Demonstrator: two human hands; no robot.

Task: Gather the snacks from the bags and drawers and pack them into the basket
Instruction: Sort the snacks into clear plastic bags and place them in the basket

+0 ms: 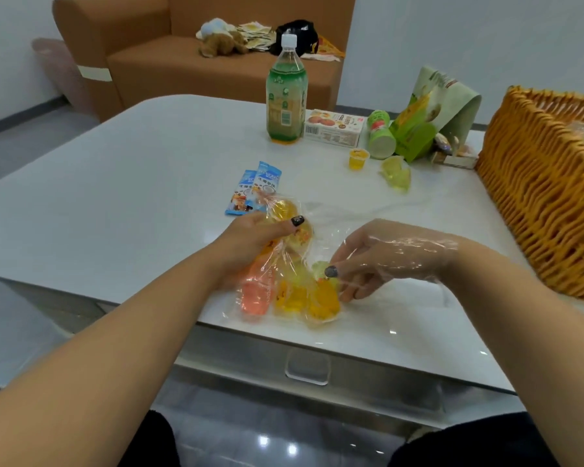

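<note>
A clear plastic bag (pixel 321 217) of jelly cups lies at the white table's near edge. My left hand (pixel 253 237) grips the bag from outside, its thumb over a yellow cup. My right hand (pixel 378 261) is inside the bag under the film, its fingers pinching a green jelly cup (pixel 319 267). Pink, yellow and orange cups (pixel 290 298) lie in the bag's bottom. The woven orange basket (pixel 533 197) stands at the right edge of the table.
On the white table (pixel 115 183) lie two blue snack sachets (pixel 253 190), a loose yellow jelly cup (pixel 358 158), a green jelly (pixel 397 171), a tall drink bottle (pixel 285 92), a biscuit box (pixel 334 128), a green can (pixel 380 134) and a green snack bag (pixel 432 109). A drawer handle (pixel 307 367) sits below. A brown sofa (pixel 169 65) stands behind.
</note>
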